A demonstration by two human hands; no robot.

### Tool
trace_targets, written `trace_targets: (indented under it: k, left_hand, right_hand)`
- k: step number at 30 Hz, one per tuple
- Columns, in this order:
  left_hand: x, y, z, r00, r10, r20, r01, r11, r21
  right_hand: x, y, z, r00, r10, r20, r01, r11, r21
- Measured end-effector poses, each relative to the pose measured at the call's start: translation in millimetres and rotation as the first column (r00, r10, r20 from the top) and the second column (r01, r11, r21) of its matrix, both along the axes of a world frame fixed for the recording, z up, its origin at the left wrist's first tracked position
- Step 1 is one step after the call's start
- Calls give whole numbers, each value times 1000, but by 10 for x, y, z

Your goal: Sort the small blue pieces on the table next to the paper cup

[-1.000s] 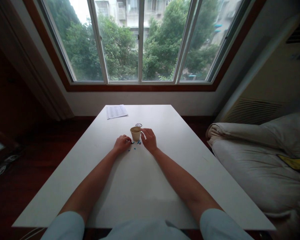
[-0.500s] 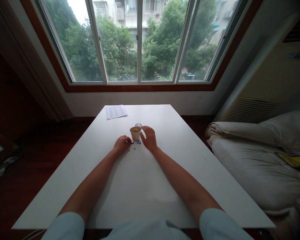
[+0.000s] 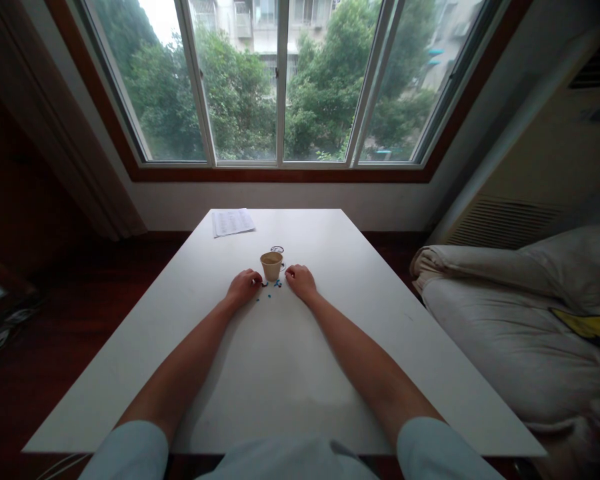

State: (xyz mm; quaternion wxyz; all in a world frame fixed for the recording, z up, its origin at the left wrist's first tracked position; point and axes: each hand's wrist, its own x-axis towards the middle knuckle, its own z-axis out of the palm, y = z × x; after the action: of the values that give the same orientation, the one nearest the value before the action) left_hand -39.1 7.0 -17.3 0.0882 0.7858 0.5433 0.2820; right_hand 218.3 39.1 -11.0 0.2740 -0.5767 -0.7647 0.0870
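Observation:
A small tan paper cup (image 3: 271, 265) stands upright on the white table (image 3: 280, 360). Tiny blue and dark bits (image 3: 275, 285) lie scattered on the table just in front of the cup. My left hand (image 3: 243, 287) rests curled on the table left of the cup, its fingertips at the dark bits; whether it pinches one is too small to tell. On the other side of the cup lies my right hand (image 3: 301, 281), fingers curled under, not touching the cup. A small ring-shaped object (image 3: 277, 249) sits just behind the cup.
A printed sheet of paper (image 3: 233, 222) lies at the table's far left corner. A wide window (image 3: 280, 80) fills the wall beyond. A pale sofa or bedding (image 3: 520, 313) sits close to the table's right edge. Dark wooden floor is on the left.
My right hand has pulled back from the cup's side and curled its fingers down onto the table. The left hand has stayed in place.

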Motion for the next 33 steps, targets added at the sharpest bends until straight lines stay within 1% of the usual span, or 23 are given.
trace_targets:
  k: [11,19,26,33]
  left_hand:
    - [21,-16,21,999,15,30,-14,1000,-18]
    - [31,-33,41,999,43,14,-43,999,-23]
    - [25,-38,34,999,53,15,-52,998,-20]
    - [26,-39,30,996,88,-11,-88,996,-18]
  right_hand:
    - [6,-1,-9,994,114,0,-114,993,-7]
    - [-6,16,-22,993,115,0,-115,993,-10]
    - [-10,10,-10,993,117,-16,-117,993,-23]
    - [-10,12,-19,993,114,-7,-114,993,-18]
